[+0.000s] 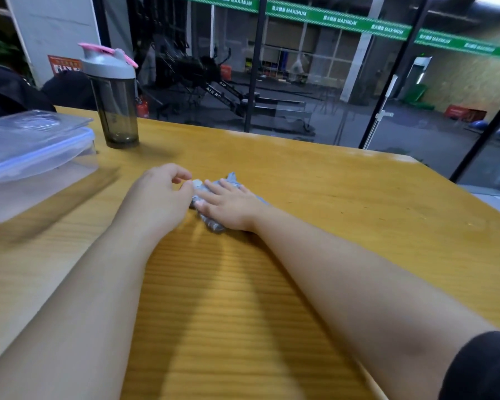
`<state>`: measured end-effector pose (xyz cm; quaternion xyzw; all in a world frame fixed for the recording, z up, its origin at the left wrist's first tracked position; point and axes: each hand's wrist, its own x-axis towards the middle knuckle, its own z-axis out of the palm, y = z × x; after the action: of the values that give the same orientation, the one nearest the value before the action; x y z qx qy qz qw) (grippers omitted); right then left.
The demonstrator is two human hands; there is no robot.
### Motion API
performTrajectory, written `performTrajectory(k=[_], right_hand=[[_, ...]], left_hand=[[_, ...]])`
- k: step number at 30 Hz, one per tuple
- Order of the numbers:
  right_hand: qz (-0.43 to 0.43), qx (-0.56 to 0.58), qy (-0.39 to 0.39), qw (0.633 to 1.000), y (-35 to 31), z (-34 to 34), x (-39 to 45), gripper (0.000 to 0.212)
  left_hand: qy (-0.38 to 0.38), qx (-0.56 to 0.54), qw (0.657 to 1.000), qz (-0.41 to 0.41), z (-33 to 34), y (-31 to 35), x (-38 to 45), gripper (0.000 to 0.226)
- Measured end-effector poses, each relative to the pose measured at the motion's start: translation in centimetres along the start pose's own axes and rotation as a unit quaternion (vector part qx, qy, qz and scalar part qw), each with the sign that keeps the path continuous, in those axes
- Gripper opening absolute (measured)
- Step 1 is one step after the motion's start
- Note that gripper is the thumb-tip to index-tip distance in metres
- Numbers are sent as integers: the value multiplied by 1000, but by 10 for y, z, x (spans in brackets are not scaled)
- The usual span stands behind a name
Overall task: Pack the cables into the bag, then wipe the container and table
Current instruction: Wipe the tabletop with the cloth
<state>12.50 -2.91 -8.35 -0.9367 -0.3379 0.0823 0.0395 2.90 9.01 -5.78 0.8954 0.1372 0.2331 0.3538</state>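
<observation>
Head view looks like the wiping stage: right hand flat on the cloth on the worktop, left hand loosely curled and holding nothing beside the cloth, no cables or bag in sight.

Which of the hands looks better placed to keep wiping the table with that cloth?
The right hand, probably. It lies flat on the grey cloth, pressing it onto the wooden table. The left hand sits beside the cloth with loosely curled fingers, at most touching its edge.
</observation>
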Motion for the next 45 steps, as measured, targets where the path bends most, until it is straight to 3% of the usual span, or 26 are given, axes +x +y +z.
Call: performTrajectory(k=[5,21,26,34,39,45], right_hand=[[-49,14,-9,999,-28,7,-53,50],[-134,4,-27,991,-47,25,-193,48],[-79,16,-11,997,-37,30,-223,48],[55,23,25,998,12,32,-271,50],[152,30,39,987,54,31,-308,49],[262,40,48,963,112,29,-338,51]], left_hand=[[-27,-64,998,5,-10,2,-10,20],[-38,-94,993,63,-8,20,-32,16],[-32,-35,987,153,3,32,-45,20],[-97,21,924,370,33,83,-85,21],[-128,11,907,402,47,114,-105,37],[-171,63,880,439,79,153,-122,33]])
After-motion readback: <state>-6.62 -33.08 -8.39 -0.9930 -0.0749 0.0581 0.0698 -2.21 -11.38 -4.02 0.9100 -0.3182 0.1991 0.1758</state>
